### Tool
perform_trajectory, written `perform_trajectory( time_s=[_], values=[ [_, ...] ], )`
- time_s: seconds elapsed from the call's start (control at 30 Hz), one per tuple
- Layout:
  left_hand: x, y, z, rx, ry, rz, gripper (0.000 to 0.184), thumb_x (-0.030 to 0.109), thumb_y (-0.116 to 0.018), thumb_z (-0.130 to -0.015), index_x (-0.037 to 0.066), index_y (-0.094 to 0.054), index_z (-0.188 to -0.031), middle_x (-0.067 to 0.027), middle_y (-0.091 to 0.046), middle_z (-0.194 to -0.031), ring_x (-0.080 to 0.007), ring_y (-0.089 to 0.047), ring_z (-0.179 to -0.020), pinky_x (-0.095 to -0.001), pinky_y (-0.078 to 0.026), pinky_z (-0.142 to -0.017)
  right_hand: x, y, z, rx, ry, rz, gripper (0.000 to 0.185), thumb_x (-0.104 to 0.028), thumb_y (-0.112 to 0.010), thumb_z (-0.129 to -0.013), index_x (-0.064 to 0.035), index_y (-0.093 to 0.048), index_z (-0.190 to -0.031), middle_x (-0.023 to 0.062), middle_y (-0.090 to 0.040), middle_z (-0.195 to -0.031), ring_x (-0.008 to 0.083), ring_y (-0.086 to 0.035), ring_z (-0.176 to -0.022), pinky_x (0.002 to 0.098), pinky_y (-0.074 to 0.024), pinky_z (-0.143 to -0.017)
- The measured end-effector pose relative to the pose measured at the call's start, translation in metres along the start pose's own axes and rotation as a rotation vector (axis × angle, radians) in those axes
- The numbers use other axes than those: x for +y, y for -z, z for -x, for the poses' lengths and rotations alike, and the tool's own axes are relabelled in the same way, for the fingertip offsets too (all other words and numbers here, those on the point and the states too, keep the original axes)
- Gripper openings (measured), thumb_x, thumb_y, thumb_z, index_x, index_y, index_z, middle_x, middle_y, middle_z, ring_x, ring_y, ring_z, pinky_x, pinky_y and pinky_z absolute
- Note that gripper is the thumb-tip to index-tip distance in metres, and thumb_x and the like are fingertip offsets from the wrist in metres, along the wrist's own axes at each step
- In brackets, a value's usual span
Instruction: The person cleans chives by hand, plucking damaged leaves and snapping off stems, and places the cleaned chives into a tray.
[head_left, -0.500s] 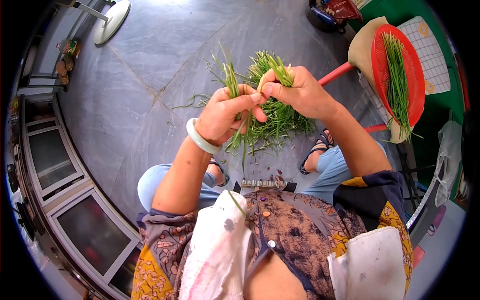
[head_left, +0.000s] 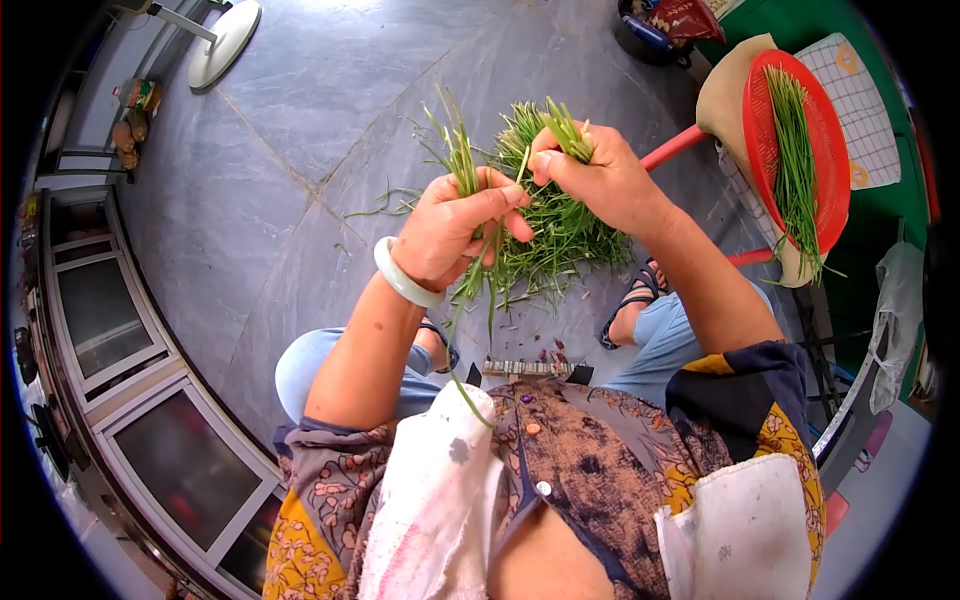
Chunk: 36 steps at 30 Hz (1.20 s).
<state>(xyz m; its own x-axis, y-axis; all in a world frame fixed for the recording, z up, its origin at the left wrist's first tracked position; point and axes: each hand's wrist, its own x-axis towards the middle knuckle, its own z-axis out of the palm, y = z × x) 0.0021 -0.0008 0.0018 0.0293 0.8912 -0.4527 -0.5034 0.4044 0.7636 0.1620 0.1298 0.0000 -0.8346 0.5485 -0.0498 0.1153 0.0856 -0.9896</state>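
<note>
By the left hand, a small bunch of green stalks is grasped, with the fingers curled around it; the stalk ends are pointed up above this hand, and some thin leaves are hung below it; by the right hand, a second bunch is clasped, its cut ends being tilted up above the fingers; between the two hands, a thin pale stalk is seen near the fingertips, but by which hand it is pinched cannot be told.

Below both hands, a heap of green stalks is spread on the grey floor; well apart to the right of the right hand, more stalks are laid in a red basket; just behind the left hand, a pale bracelet is worn at the wrist; nearer to the body than the left hand, a white cloth is touched by a long green blade.
</note>
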Motion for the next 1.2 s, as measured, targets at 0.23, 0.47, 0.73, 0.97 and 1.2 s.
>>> perform_trajectory(
  time_s=[0.23, 0.47, 0.73, 0.97, 1.2],
  values=[
    [-0.003, -0.001, -0.003, 0.032, -0.045, 0.022, 0.011, 0.015, -0.057, -0.091, 0.005, -0.06, -0.092, -0.0075, -0.066, -0.068, -0.0067, -0.045, -0.04, -0.0187, -0.031, -0.037, -0.001, -0.007, 0.001, 0.038, -0.03, -0.047, 0.015, -0.015, -0.062, -0.087, -0.0007, -0.065, -0.082, -0.005, -0.056, -0.071, 0.0032, -0.049, -0.069, 0.022, -0.0405, -0.061],
    [-0.003, -0.003, -0.003, 0.039, -0.036, -0.015, 0.01, 0.015, -0.058, -0.091, 0.005, -0.06, -0.092, -0.0068, -0.066, -0.068, -0.0052, -0.046, -0.041, -0.0185, -0.032, -0.038, -0.001, -0.012, 0.003, 0.05, -0.004, -0.07, 0.015, -0.015, -0.061, -0.086, -0.0011, -0.065, -0.081, -0.0042, -0.056, -0.069, 0.004, -0.048, -0.067, 0.0235, -0.0408, -0.061],
    [-0.002, -0.005, -0.002, 0.036, -0.035, -0.013, 0.01, 0.014, -0.058, -0.091, 0.005, -0.06, -0.092, -0.0064, -0.066, -0.067, -0.0047, -0.044, -0.042, -0.0188, -0.032, -0.038, 0.001, -0.009, 0.004, 0.03, -0.013, 0.011, 0.013, -0.012, -0.057, -0.086, -0.0018, -0.062, -0.08, -0.0034, -0.055, -0.07, 0.0043, -0.048, -0.069, 0.0238, -0.0408, -0.062],
    [-0.004, -0.006, -0.002, 0.059, -0.06, -0.021, 0.009, 0.013, -0.058, -0.091, 0.004, -0.06, -0.092, -0.0075, -0.066, -0.068, -0.0048, -0.043, -0.041, -0.0184, -0.033, -0.04, 0.004, -0.01, 0.003, 0.075, 0.01, 0.045, 0.014, -0.013, -0.057, -0.087, -0.0019, -0.06, -0.079, -0.0032, -0.055, -0.07, 0.0044, -0.048, -0.069, 0.0243, -0.0409, -0.062],
    [-0.001, -0.002, -0.004, 0.084, -0.069, 0.004, 0.012, 0.015, -0.061, -0.089, 0.003, -0.06, -0.091, -0.0089, -0.067, -0.073, -0.0064, -0.048, -0.046, -0.0191, -0.036, -0.042, -0.004, -0.009, 0.003, 0.123, -0.108, 0.003, 0.02, -0.02, -0.062, -0.088, -0.0005, -0.063, -0.083, -0.0029, -0.057, -0.071, 0.0045, -0.049, -0.07, 0.0246, -0.0418, -0.063]
  ],
)
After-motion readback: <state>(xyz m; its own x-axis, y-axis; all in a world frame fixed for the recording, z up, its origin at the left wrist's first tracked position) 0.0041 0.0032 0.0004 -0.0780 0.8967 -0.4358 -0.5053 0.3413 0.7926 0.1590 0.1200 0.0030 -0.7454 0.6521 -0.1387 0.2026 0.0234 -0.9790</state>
